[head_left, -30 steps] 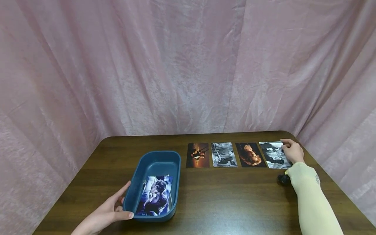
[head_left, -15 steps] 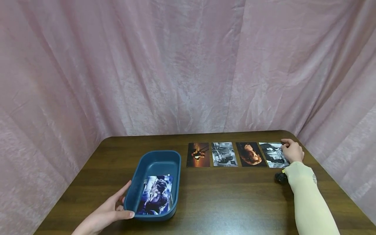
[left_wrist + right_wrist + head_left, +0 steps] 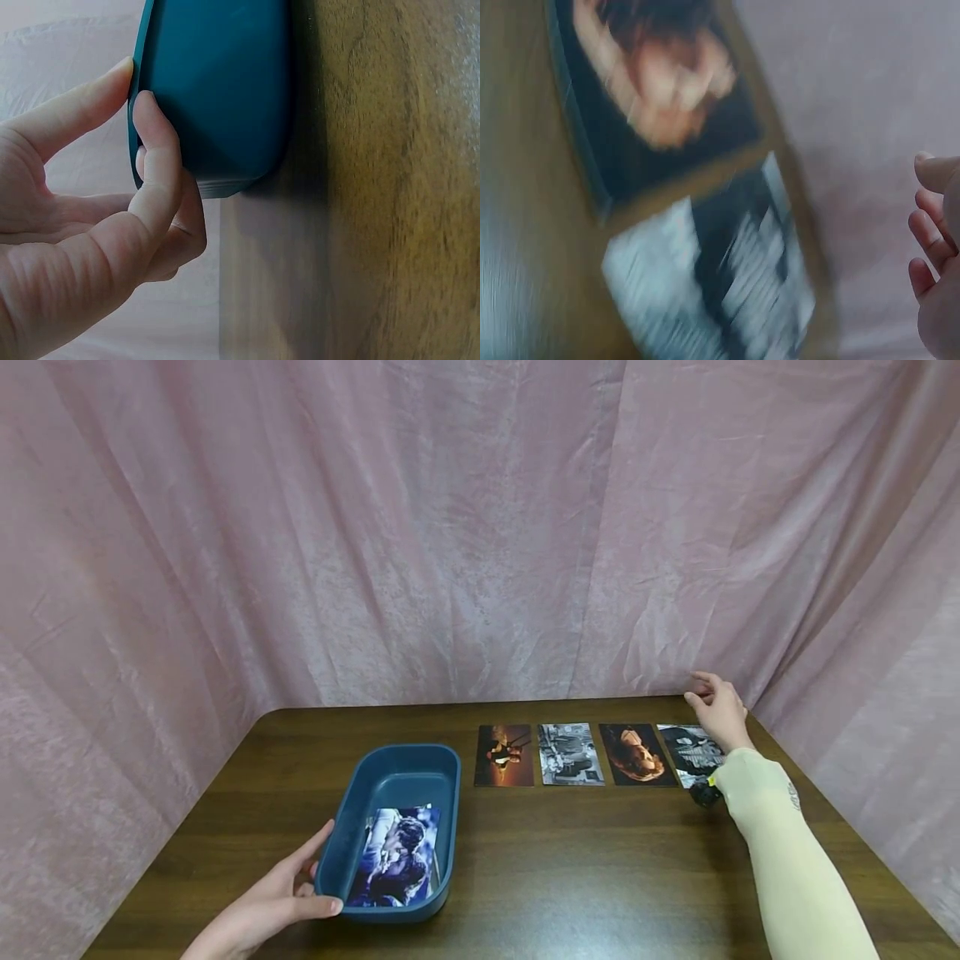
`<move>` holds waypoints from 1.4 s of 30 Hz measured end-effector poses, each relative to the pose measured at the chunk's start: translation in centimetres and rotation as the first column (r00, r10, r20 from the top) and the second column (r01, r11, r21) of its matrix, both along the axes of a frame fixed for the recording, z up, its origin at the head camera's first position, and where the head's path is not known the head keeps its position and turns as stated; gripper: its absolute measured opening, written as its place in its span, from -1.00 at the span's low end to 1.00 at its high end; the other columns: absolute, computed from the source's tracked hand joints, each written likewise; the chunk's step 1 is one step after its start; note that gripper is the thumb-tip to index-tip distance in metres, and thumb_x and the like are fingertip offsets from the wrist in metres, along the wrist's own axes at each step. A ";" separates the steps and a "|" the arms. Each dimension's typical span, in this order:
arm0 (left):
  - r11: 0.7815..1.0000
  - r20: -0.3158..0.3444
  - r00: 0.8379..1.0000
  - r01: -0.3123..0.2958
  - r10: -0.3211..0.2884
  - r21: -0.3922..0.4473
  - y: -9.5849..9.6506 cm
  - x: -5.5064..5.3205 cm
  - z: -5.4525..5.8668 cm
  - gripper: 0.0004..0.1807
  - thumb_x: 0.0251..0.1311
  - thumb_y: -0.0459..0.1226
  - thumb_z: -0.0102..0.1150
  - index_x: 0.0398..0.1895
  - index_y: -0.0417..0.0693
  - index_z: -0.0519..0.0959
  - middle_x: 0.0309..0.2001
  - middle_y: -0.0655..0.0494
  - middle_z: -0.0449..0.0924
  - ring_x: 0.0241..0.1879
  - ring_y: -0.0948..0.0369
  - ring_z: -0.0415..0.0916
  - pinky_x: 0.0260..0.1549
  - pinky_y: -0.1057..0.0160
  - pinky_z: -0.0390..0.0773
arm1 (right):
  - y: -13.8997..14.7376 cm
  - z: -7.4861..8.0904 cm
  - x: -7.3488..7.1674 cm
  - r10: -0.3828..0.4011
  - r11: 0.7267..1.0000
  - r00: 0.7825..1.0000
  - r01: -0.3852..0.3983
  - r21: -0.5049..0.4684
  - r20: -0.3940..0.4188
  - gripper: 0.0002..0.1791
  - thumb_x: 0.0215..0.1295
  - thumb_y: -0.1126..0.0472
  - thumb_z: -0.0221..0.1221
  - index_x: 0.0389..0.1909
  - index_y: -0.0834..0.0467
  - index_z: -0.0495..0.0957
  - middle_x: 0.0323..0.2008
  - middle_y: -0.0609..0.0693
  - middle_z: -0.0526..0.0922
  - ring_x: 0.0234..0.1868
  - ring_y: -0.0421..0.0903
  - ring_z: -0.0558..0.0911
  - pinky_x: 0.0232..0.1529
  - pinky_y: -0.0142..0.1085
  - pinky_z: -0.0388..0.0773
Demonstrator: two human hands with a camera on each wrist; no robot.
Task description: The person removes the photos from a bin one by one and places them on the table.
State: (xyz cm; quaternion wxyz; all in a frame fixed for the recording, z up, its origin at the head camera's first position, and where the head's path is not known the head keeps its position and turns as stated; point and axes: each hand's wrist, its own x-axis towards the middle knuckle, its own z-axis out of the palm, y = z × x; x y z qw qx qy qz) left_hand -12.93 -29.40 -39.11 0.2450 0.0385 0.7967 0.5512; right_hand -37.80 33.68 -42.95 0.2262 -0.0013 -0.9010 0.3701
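My left hand pinches the near-left corner of a blue plastic bin; in the left wrist view, thumb and fingers hold the rim of the bin. Inside the bin lies a bluish photo print with other prints partly hidden under it. My right hand is raised over the rightmost black-and-white photo and covers part of it. Nothing shows between its fingers, and the right wrist view has that hand apart from the blurred black-and-white photo.
Left of that photo, in a row along the far side of the brown wooden table, lie a dark portrait print, a grey print and an orange-brown print. A pink curtain hangs behind the table.
My right hand has come off the right edge of the rightmost photo and moved up and to the left. The left hand and the bin have stayed in place.
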 end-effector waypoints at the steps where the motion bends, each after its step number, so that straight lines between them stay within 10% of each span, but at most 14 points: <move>1: 1.000 -0.002 1.000 0.000 0.000 0.002 0.0 0.0 0.0 0.14 0.21 -0.34 0.25 0.58 -0.14 -0.41 -0.14 -0.06 0.21 -0.34 0.22 0.45 -0.16 0.25 0.52 | -0.7 0.7 -0.2 0.022 1.000 0.999 -0.022 0.000 -0.024 -0.52 0.42 0.21 0.09 0.32 0.21 0.38 0.01 0.32 0.52 0.02 0.23 0.48 0.08 0.22 0.14; 12: 0.999 -0.007 1.000 0.020 -0.020 0.044 -0.1 -0.3 0.0 0.15 0.22 -0.36 0.23 0.56 -0.18 -0.46 -0.15 -0.06 0.28 -0.29 0.21 0.50 -0.14 0.27 0.54 | -12.3 8.2 -1.7 0.253 0.963 0.958 -0.263 -0.063 -0.138 -0.52 0.43 0.19 0.14 0.32 0.17 0.40 0.05 0.25 0.49 0.01 0.17 0.50 0.05 0.07 0.39; 23: 1.000 0.001 1.000 -0.007 0.007 0.019 0.3 -0.4 0.0 0.13 0.21 -0.36 0.24 0.57 -0.19 -0.41 -0.15 -0.08 0.30 -0.30 0.17 0.50 -0.13 0.23 0.53 | -26.3 11.6 -1.9 0.445 0.875 0.870 -0.473 -0.105 -0.212 -0.57 0.36 0.19 0.22 0.23 0.14 0.49 0.00 0.17 0.52 -0.01 0.11 0.53 0.13 0.04 0.46; 34: 1.000 0.004 1.000 -0.023 0.023 0.007 0.5 -0.1 0.3 0.14 0.20 -0.35 0.26 0.58 -0.16 -0.39 -0.17 -0.05 0.24 -0.37 0.22 0.45 -0.16 0.24 0.51 | -39.9 10.1 2.2 0.545 0.787 0.811 -0.582 -0.204 -0.214 -0.61 0.35 0.17 0.23 0.18 0.06 0.52 0.00 0.09 0.58 -0.05 -0.04 0.55 0.06 -0.18 0.48; 42: 1.000 -0.006 1.000 -0.016 0.016 -0.003 0.9 -0.6 0.3 0.13 0.21 -0.34 0.26 0.59 -0.12 -0.37 -0.17 -0.04 0.24 -0.49 0.29 0.35 -0.25 0.26 0.49 | -44.4 6.2 5.7 0.595 0.755 0.792 -0.610 -0.242 -0.141 -0.69 0.37 0.20 0.20 0.11 0.06 0.57 -0.06 0.04 0.60 -0.05 -0.07 0.58 0.05 -0.35 0.51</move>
